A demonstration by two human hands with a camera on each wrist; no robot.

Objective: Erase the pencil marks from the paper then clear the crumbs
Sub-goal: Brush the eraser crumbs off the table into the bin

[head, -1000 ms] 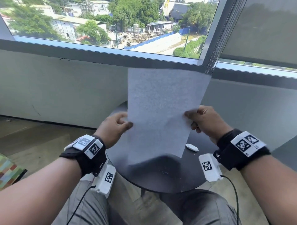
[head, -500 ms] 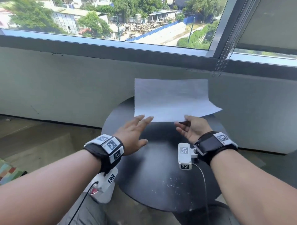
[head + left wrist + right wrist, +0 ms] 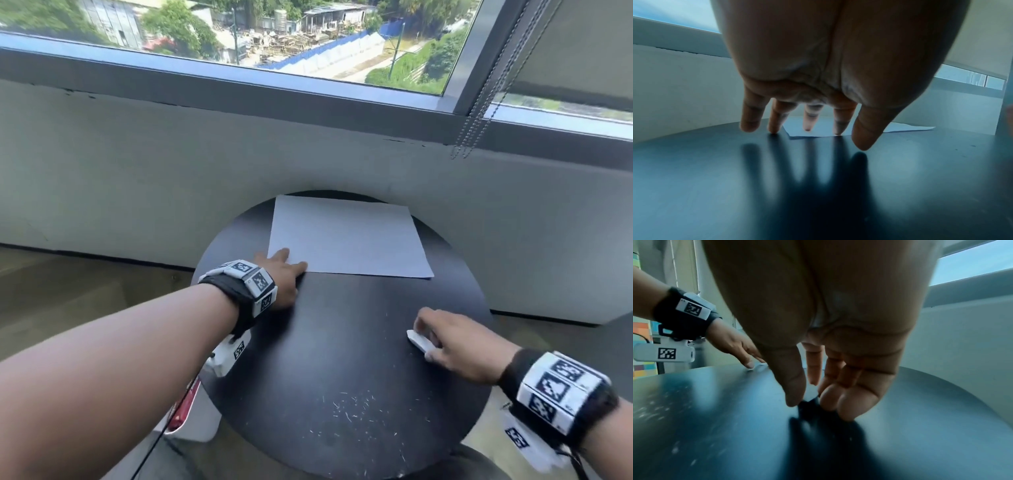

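Paper (image 3: 346, 236) lies flat at the desk's (image 3: 342, 325) far side, the left hand's (image 3: 281, 281) straight fingers pressing its near corner. Right hand (image 3: 455, 346) pinches the white eraser (image 3: 418, 340); crumbs (image 3: 356, 407) scatter nearer.

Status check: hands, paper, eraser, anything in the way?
Left hand open, fingertips on paper's near-left corner. Right hand closing on white eraser. Crumbs scattered on table. Nothing blocking.

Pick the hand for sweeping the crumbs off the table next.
Right, probably. The right hand is nearer the crumbs at the table's near edge, though it is on the eraser. The left hand presses the paper corner.
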